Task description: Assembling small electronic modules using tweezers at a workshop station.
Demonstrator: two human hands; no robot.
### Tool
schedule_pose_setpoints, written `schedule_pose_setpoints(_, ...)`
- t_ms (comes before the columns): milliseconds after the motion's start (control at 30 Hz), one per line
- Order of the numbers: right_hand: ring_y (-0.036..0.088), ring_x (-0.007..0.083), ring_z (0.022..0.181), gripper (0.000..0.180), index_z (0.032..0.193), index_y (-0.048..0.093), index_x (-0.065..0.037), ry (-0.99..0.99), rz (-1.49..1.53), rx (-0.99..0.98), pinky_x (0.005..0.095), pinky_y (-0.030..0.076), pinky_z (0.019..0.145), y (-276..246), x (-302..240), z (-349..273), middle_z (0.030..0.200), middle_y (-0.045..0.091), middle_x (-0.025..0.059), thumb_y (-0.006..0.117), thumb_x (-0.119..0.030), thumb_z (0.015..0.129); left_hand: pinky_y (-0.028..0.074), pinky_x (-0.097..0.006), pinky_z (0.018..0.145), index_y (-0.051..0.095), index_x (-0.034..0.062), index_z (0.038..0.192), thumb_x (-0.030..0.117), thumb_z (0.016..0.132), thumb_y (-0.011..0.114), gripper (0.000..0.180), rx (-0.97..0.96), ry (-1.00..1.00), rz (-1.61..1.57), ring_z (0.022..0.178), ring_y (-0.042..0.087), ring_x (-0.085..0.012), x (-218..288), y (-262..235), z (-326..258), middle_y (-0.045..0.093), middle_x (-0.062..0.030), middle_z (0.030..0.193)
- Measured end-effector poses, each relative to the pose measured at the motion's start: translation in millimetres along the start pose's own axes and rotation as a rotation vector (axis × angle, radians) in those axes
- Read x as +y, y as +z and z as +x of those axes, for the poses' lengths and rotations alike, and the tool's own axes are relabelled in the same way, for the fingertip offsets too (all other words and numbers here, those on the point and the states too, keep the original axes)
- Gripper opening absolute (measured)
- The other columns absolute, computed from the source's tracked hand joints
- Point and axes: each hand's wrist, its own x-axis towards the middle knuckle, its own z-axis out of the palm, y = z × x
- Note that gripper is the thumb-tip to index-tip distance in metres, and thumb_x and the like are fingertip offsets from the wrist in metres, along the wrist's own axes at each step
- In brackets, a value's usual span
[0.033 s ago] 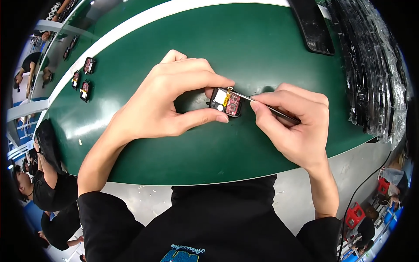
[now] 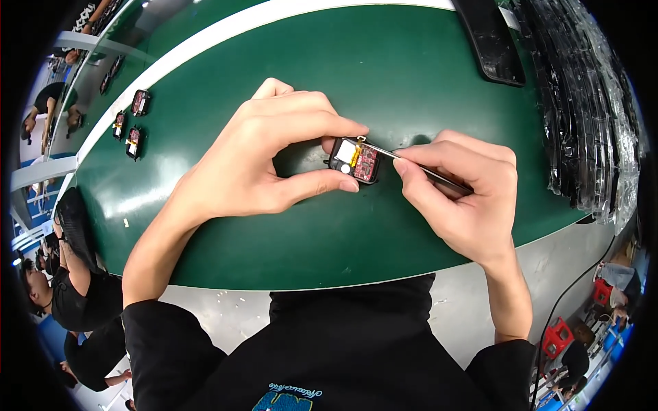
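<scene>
My left hand (image 2: 264, 151) grips a small black electronic device (image 2: 354, 161) by its edges, thumb at the near side and index finger at the far side. The open case shows a red circuit board, a white rectangular part, a strip of yellow tape and a round white spot. Pinched in my right hand (image 2: 466, 185) is a pair of slim dark tweezers (image 2: 439, 178), slanting down to the right. Their thin tip reaches the device's far edge, beside a small connector close to my left index fingertip. Whether the tip grips anything is too small to tell.
Three similar open devices (image 2: 134, 142) lie at the left of the green table (image 2: 288, 253). A black tray (image 2: 490, 48) sits at the far right, beside a tall stack of plastic-wrapped black trays (image 2: 582, 116). Other people in black (image 2: 72, 288) sit at the left.
</scene>
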Motion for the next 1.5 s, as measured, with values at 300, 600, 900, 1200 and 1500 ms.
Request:
schedule_pose_setpoints(300,0.055,0.0113,0.051,0.011,0.096,0.084,0.002,-0.039,-0.013,0.052,0.0281,0.038,0.048,1.5,1.9,-5.2,0.068,0.066,0.0047,0.086,0.003,0.085,0.04,-0.034,0.086,0.082,0.0065,0.125,0.021,0.079,0.101,0.052,0.043,-0.026,-0.021,0.083,0.064,-0.0183,4.6,1.4,1.1,0.074,-0.0032,0.092)
schedule_pose_setpoints(600,0.06,0.0177,0.054,0.026,0.101,0.085,0.0,-0.297,-0.235,0.139,0.0329,0.046,0.048,8.7,3.5,-4.8,0.074,0.065,0.004,0.09,0.006,0.076,0.04,-0.032,0.08,0.082,0.0058,0.122,0.022,0.075,0.102,0.053,0.052,-0.008,0.002,0.076,0.055,-0.016,1.6,2.6,1.8,0.071,-0.0021,0.089)
schedule_pose_setpoints(900,0.055,0.008,0.058,0.017,0.105,0.088,0.002,-0.081,0.008,0.022,0.0262,0.036,0.053,1.4,-0.3,-7.1,0.071,0.068,0.0032,0.088,0.007,0.088,0.041,-0.034,0.085,0.084,0.0046,0.122,0.025,0.072,0.103,0.057,-0.062,-0.007,-0.087,0.081,0.06,-0.0165,-8.1,-12.8,1.5,0.078,-0.0046,0.098)
schedule_pose_setpoints(1200,0.055,0.008,0.06,0.013,0.104,0.088,0.003,-0.015,0.036,-0.013,0.0265,0.035,0.054,0.3,-2.6,-7.5,0.072,0.069,0.0032,0.087,0.005,0.09,0.042,-0.037,0.095,0.084,0.0029,0.123,0.032,0.074,0.102,0.06,-0.127,-0.021,-0.066,0.096,0.074,-0.0234,-7.0,-15.4,2.0,0.083,-0.0091,0.105)
schedule_pose_setpoints(1500,0.055,0.008,0.058,0.013,0.102,0.087,0.003,-0.003,0.046,-0.021,0.0265,0.036,0.054,1.9,-1.7,-7.4,0.071,0.068,0.0035,0.086,0.007,0.09,0.044,-0.037,0.096,0.084,0.0031,0.123,0.034,0.073,0.102,0.061,-0.114,-0.01,-0.045,0.094,0.074,-0.0233,-7.1,-13.9,2.2,0.083,-0.0083,0.104)
